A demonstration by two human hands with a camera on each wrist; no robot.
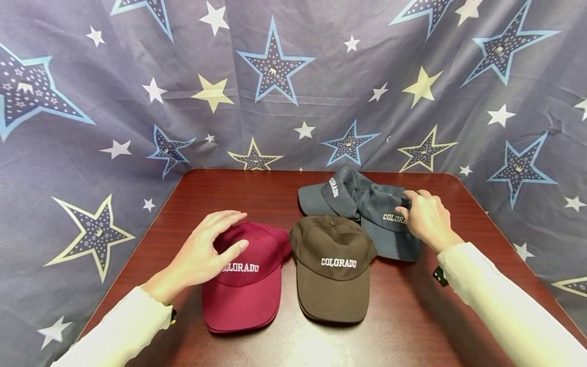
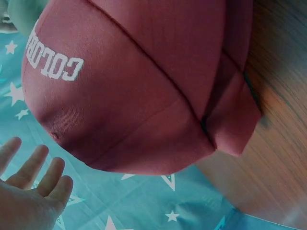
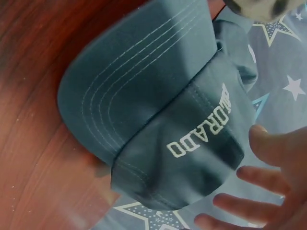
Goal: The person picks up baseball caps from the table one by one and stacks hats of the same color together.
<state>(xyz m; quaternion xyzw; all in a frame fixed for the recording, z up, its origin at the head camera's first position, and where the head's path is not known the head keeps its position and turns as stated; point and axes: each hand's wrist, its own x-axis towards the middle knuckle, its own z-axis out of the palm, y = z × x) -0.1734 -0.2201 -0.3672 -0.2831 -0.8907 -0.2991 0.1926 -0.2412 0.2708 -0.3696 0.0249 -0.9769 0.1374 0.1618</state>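
In the head view my left hand [image 1: 202,250] is over the left side of a dark red baseball cap [image 1: 243,306] lettered COLORADO, thumb and fingers spread. A second red brim edge shows beneath it. The left wrist view has the fingers [image 2: 50,175] beside the crown of the red cap [image 2: 129,86]. At the back right, my right hand [image 1: 428,216] is at the crown of a slate-blue cap [image 1: 390,239]. The right wrist view shows its thumb and fingers [image 3: 259,179] spread at the crown edge of this blue cap [image 3: 182,139].
A brown COLORADO cap [image 1: 335,290] sits between the red and blue ones, overlapping the blue brim in the head view. Behind it, another slate-blue cap [image 1: 341,191] lies turned left against the first. A star-print cloth [image 1: 293,117] hangs behind the reddish wooden table [image 1: 238,193].
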